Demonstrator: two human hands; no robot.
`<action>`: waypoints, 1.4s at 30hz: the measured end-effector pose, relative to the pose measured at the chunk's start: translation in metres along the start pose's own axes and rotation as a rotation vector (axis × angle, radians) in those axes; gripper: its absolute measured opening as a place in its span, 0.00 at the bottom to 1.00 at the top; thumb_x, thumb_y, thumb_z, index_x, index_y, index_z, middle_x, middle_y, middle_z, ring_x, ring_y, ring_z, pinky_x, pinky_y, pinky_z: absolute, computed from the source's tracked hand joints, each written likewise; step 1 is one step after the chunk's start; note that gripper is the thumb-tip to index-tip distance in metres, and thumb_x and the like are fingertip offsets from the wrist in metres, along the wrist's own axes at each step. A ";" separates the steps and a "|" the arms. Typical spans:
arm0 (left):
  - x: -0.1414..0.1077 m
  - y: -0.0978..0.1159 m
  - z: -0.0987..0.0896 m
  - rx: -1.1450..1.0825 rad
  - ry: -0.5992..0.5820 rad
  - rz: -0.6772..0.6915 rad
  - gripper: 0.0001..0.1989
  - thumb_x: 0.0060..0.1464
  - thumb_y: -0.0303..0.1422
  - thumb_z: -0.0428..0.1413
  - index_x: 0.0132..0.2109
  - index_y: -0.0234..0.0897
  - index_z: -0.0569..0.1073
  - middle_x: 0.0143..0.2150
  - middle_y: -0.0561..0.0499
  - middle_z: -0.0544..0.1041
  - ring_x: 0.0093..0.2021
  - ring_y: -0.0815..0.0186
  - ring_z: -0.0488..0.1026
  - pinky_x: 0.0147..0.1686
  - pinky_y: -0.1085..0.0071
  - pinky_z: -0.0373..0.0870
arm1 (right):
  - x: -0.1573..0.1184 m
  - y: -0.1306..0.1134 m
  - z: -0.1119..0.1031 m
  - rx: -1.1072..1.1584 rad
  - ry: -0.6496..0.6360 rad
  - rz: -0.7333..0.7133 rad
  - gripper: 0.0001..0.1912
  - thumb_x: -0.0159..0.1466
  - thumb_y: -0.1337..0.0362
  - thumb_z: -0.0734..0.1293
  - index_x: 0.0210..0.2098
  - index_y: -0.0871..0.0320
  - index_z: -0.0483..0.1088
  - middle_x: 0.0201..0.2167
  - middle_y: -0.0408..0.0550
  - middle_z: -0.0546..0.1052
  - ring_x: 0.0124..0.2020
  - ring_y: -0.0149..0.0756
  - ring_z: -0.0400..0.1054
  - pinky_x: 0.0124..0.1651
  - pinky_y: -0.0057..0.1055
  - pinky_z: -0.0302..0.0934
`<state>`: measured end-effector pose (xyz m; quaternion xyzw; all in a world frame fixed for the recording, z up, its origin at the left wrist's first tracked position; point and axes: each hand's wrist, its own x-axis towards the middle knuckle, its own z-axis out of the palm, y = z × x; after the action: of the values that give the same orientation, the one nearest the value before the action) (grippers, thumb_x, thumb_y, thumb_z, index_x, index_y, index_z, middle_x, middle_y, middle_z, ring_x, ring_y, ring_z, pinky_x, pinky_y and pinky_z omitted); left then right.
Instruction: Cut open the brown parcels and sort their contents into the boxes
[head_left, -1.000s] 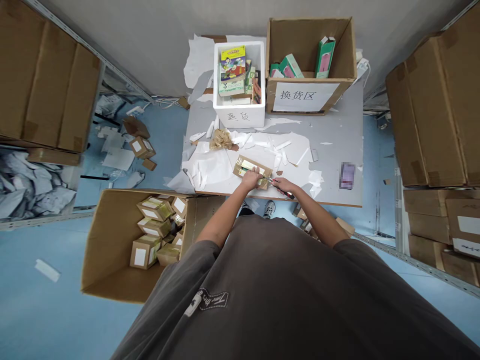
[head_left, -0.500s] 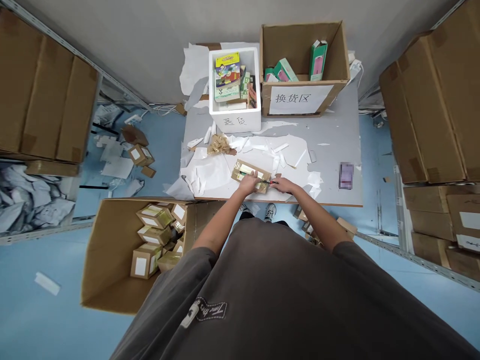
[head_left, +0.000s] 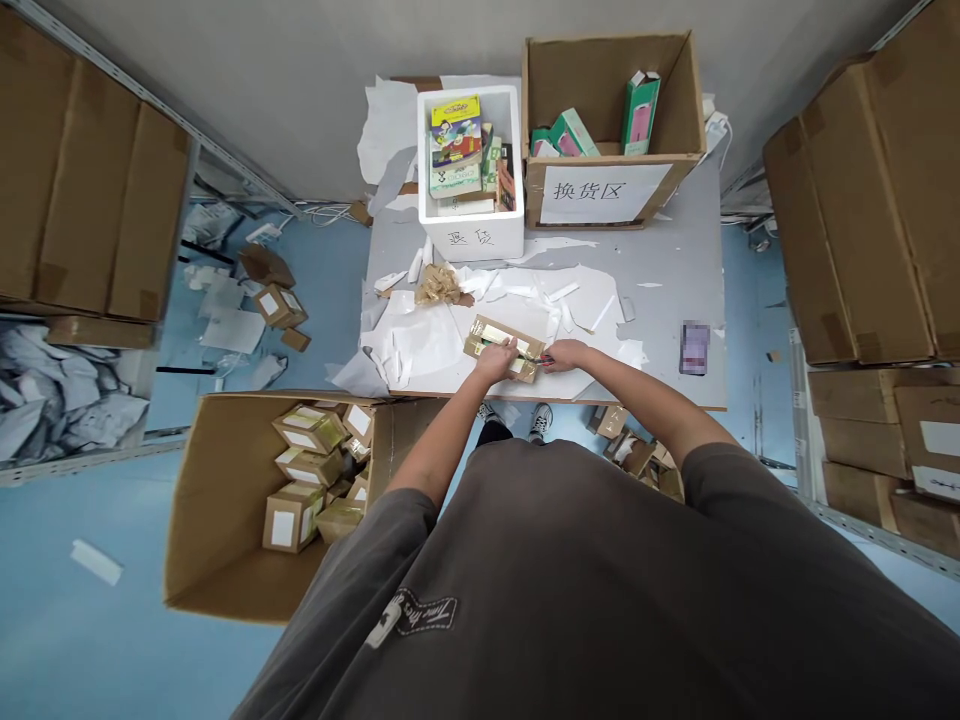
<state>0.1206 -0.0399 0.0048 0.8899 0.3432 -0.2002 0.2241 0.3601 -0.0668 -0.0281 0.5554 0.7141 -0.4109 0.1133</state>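
Observation:
A small taped cardboard parcel (head_left: 501, 337) lies on the grey table (head_left: 667, 280) near its front edge. My left hand (head_left: 495, 361) presses down on the parcel's near side. My right hand (head_left: 564, 355) is closed on a small cutter with a red and dark handle (head_left: 544, 360), its tip at the parcel's right end. White paper scraps (head_left: 420, 340) lie around the parcel.
A white foam box (head_left: 472, 235) of books and an open carton (head_left: 607, 190) with a paper label stand at the table's back. A large carton (head_left: 225, 500) of small parcels sits on the floor at left. Stacked cartons (head_left: 862, 250) line the shelves on both sides.
My right hand has moved closer to the parcel's right end with the cutter. My right elbow has swung outward. The left hand stays on the parcel.

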 end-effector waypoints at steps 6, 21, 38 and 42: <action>0.000 -0.002 0.002 -0.015 0.032 -0.136 0.51 0.53 0.42 0.76 0.76 0.35 0.64 0.76 0.30 0.67 0.69 0.44 0.74 0.64 0.61 0.73 | -0.034 0.022 0.019 -0.136 0.006 0.031 0.08 0.60 0.67 0.80 0.32 0.56 0.77 0.41 0.57 0.84 0.48 0.52 0.79 0.43 0.33 0.64; -0.007 0.009 0.005 -0.029 0.195 -0.082 0.19 0.67 0.41 0.63 0.62 0.41 0.77 0.74 0.41 0.70 0.74 0.48 0.64 0.69 0.53 0.68 | -0.052 -0.005 0.040 0.404 0.269 0.283 0.12 0.70 0.54 0.71 0.35 0.55 0.71 0.32 0.46 0.79 0.36 0.40 0.75 0.37 0.28 0.62; 0.027 -0.022 0.013 -0.061 0.282 -0.217 0.36 0.72 0.47 0.55 0.79 0.39 0.61 0.76 0.37 0.67 0.80 0.42 0.54 0.77 0.49 0.52 | -0.065 -0.009 0.057 0.701 0.334 0.268 0.16 0.78 0.54 0.61 0.53 0.54 0.76 0.44 0.48 0.82 0.42 0.37 0.76 0.45 0.28 0.69; 0.032 -0.023 0.033 -0.154 0.400 -0.163 0.32 0.75 0.46 0.50 0.76 0.30 0.66 0.74 0.29 0.69 0.79 0.40 0.59 0.75 0.46 0.55 | -0.064 -0.011 0.056 0.410 0.357 0.241 0.14 0.76 0.56 0.66 0.54 0.55 0.79 0.53 0.53 0.82 0.54 0.45 0.75 0.53 0.33 0.66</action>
<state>0.1197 -0.0259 -0.0445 0.8615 0.4658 -0.0106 0.2018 0.3571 -0.1522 -0.0188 0.7110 0.5537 -0.4259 -0.0808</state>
